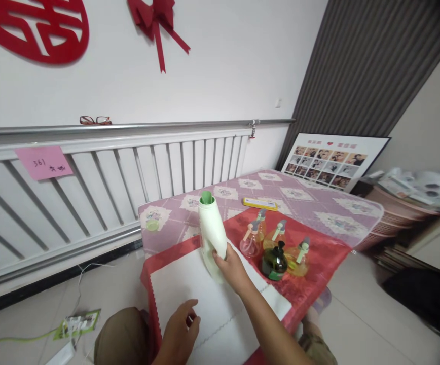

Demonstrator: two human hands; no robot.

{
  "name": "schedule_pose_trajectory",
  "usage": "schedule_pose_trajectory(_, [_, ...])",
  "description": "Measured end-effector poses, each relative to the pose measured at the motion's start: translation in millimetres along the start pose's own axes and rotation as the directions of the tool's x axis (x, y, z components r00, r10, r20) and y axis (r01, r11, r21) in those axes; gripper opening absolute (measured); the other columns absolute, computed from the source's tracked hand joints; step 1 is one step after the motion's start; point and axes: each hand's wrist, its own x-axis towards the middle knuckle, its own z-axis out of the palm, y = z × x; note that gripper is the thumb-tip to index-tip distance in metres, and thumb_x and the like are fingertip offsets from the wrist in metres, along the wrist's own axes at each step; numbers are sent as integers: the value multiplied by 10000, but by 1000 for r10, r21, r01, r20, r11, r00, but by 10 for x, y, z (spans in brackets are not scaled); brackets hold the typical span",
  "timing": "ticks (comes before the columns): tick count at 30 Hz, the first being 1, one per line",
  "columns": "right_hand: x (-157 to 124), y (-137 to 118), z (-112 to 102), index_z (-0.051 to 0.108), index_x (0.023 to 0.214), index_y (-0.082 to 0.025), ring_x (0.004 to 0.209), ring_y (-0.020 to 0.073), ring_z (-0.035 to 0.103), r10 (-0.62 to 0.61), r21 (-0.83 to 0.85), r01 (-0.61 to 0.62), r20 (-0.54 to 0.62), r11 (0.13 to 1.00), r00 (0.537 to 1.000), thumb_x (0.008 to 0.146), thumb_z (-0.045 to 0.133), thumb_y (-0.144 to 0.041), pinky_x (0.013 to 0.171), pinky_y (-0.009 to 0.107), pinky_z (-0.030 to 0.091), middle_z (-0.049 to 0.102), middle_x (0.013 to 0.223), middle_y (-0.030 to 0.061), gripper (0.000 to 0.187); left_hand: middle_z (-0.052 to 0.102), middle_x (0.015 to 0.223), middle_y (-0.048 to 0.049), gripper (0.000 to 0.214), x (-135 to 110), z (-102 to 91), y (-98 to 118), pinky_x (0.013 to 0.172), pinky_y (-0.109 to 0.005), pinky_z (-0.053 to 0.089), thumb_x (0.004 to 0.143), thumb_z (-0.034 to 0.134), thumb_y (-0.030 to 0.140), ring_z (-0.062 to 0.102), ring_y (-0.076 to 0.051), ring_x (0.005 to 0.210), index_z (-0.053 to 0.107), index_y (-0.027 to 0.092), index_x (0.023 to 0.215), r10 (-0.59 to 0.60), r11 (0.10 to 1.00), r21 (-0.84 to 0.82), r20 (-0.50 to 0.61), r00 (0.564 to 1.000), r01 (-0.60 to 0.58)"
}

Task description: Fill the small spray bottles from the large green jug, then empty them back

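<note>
- Ahead and left of your left hand, one pale green round thing [152,224] is lying on the purple-patterned desk [319,203]; it could be a cap, though its detail is staying too small to confirm.
- Your left hand [179,324] is holding nothing; its fingers are curving loosely, thumb apart, over white sheeting [178,279]. You cannot tell whether that is making one piece or two.
- Ahead and right of that hand, one large white bottle [212,223] is leaning left, its mouth showing a green inner piece [206,196]. Whether its base is touching the sheeting, you cannot tell.
- Your right hand [229,266] is gripping that bottle low on its right side. You seem to be handling it uncapped, so the next move is probably calling for a firm grip, a controlled tilt and perhaps your free hand steadying it.
- Beyond your right hand, one yellow case [260,204] is lying flat.
- Just right of that hand, five smaller bottles are standing on one red cloth [326,253]: four see-through, namely a pinkish one [249,247], a rear one [262,230], a yellow one [271,241] and a yellow-green one [297,266], plus one dark bottle [274,263] sitting nearest you.
</note>
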Motion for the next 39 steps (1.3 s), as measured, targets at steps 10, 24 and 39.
schedule_pose_trajectory(10, [-1013,22,89,590,978,-182,823,227,648,209,111,-200,-73,973,975,839,544,-361,738,294,505,697,852,55,231,675,957,-54,400,-1,139,53,808,-306,508,776,484,295,644,-181,866,592,194,1148,82,997,-9,55,995,-82])
schedule_pose_trajectory(24, [-995,377,-764,650,962,-199,798,204,656,98,-65,-123,-294,990,951,809,548,-354,714,305,533,700,890,67,241,725,945,-55,416,184,286,-476,884,-284,533,753,524,423,689,-193,919,630,184,1075,33,997,-74,94,995,-26])
schedule_pose_trajectory(39, [89,1076,-1354,617,1070,-157,926,277,650,93,-468,-316,-439,826,893,803,550,-279,794,382,448,692,1005,151,301,720,848,-28,461,147,128,-262,839,-312,545,686,617,532,689,-213,861,650,200,1004,-62,968,-240,33,998,68])
